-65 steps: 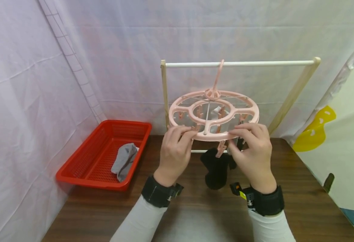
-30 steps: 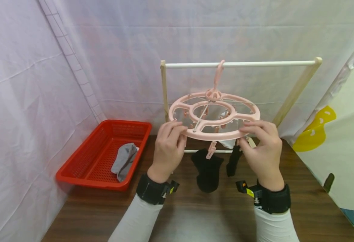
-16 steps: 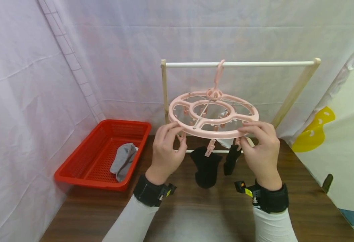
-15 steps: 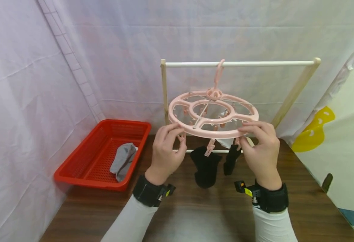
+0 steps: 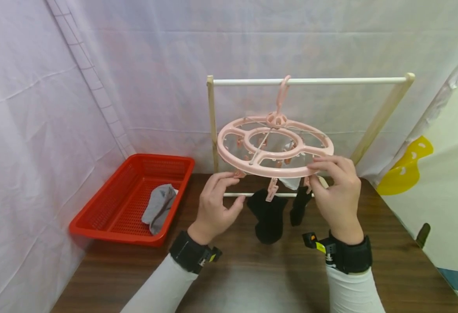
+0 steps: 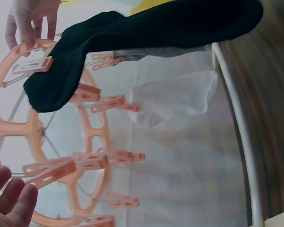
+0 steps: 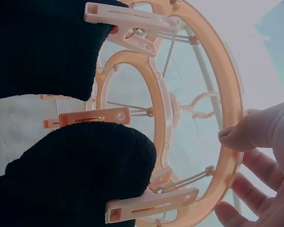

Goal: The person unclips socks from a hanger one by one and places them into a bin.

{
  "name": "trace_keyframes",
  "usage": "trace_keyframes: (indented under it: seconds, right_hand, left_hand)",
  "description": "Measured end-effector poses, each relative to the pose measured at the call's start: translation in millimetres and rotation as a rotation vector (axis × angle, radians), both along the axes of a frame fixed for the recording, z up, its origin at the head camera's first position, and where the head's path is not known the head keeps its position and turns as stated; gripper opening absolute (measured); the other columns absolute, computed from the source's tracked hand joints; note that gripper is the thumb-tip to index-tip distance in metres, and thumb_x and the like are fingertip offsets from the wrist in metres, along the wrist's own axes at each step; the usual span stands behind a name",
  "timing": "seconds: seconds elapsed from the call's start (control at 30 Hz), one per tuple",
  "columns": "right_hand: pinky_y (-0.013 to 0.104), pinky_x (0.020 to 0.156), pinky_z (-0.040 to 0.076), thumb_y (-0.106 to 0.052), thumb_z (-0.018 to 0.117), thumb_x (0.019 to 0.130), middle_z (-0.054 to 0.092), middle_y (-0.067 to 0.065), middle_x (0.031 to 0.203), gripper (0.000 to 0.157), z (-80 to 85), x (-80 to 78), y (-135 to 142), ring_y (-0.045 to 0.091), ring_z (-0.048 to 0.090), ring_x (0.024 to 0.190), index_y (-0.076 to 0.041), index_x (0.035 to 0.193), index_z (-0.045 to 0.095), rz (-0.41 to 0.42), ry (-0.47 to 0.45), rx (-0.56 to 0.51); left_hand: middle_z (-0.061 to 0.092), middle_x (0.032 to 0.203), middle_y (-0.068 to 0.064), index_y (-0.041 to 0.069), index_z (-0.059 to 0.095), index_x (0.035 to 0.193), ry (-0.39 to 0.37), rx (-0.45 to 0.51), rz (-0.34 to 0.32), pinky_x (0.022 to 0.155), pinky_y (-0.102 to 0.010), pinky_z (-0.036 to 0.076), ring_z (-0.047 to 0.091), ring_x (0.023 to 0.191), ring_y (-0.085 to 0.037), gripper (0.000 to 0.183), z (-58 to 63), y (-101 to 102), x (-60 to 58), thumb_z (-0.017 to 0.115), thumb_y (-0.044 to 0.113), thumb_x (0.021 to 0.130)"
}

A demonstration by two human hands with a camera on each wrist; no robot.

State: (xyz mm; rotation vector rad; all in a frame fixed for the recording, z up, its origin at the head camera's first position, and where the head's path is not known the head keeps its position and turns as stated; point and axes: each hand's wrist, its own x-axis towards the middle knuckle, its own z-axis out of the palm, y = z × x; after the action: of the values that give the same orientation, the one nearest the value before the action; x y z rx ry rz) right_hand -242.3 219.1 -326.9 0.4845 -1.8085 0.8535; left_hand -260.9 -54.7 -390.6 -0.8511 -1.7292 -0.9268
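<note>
A pink round clip hanger (image 5: 283,173) hangs by its hook from the rack's white bar. My right hand (image 5: 338,198) pinches its front right rim, thumb below and fingers above. My left hand (image 5: 215,208) is at the front left, thumb and fingers spread apart, fingertips beside a dangling pink clip (image 5: 239,174); whether they touch it I cannot tell. A black sock (image 5: 270,221) hangs from the front clip (image 5: 272,190). Another black sock (image 5: 299,208) hangs near my right hand. Behind them, a white sock (image 6: 175,99) shows in the left wrist view.
A red plastic basket (image 5: 115,236) with a grey sock (image 5: 158,206) in it stands at the left. The wooden-legged rack (image 5: 330,81) stands at the back of the brown table (image 5: 276,278). White cloth (image 5: 154,56) closes off the back and left side.
The hanger has turned, carrying the front black sock to the left. My left hand has let go and lowered slightly, its thumb moving away from the fingers. My right hand still holds the rim.
</note>
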Motion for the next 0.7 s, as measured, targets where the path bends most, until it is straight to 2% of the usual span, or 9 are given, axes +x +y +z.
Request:
trace_keyframes:
  seconds: [0.1,0.27,0.47,0.57,0.63,0.7]
  right_hand:
    - [0.036,0.087,0.039,0.001,0.076,0.075,0.072,0.01,0.098,0.015,-0.1,0.0,0.2,0.031,0.058,0.101,-0.008,0.087,0.077,0.002,0.004,-0.005]
    - [0.036,0.087,0.039,0.0,0.076,0.076,0.072,0.01,0.099,0.014,-0.3,0.2,0.9,0.031,0.058,0.101,-0.007,0.087,0.077,0.003,0.002,0.004]
    - [0.036,0.087,0.04,0.0,0.075,0.077,0.072,0.01,0.099,0.013,-0.5,0.8,0.5,0.031,0.058,0.101,-0.008,0.087,0.077,0.005,0.0,0.01]
    - [0.036,0.087,0.039,0.002,0.076,0.076,0.072,0.01,0.099,0.014,-0.2,0.9,-0.2,0.031,0.058,0.101,-0.007,0.086,0.077,0.008,0.006,0.006]
    - [0.036,0.087,0.039,0.004,0.076,0.075,0.072,0.012,0.098,0.015,0.4,1.3,-1.2,0.032,0.058,0.1,-0.007,0.086,0.077,0.01,0.011,0.003]
    - [0.035,0.086,0.038,0.006,0.077,0.073,0.072,0.013,0.098,0.016,1.9,2.3,-3.0,0.033,0.058,0.099,-0.006,0.085,0.076,0.011,0.015,-0.002]
  left_hand:
    - [0.061,0.116,-0.018,0.004,0.064,0.111,-0.006,0.016,0.003,0.097,-0.037,0.046,0.058,0.111,-0.028,0.041,-4.6,1.9,-2.2,0.073,0.022,0.075]
    - [0.061,0.113,-0.019,0.004,0.064,0.108,0.028,0.051,0.028,0.095,-0.038,0.047,0.058,0.109,-0.029,0.039,-12.2,3.8,-6.1,0.071,0.022,0.075]
    - [0.063,0.1,-0.015,0.003,0.065,0.097,0.144,0.111,0.089,0.084,-0.039,0.051,0.061,0.095,-0.029,0.028,-21.0,7.8,-8.4,0.069,0.017,0.073]
    - [0.063,0.095,-0.013,0.003,0.063,0.093,0.195,0.121,0.1,0.078,-0.039,0.052,0.061,0.088,-0.028,0.024,-27.0,11.6,-8.7,0.068,0.017,0.073]
    - [0.063,0.095,-0.012,0.003,0.063,0.093,0.191,0.119,0.087,0.078,-0.038,0.052,0.061,0.087,-0.027,0.025,-31.2,15.2,-8.7,0.068,0.017,0.073]
    - [0.063,0.096,-0.012,0.003,0.063,0.097,0.149,0.112,0.06,0.08,-0.038,0.052,0.061,0.09,-0.027,0.028,-35.1,19.2,-8.5,0.069,0.017,0.074]
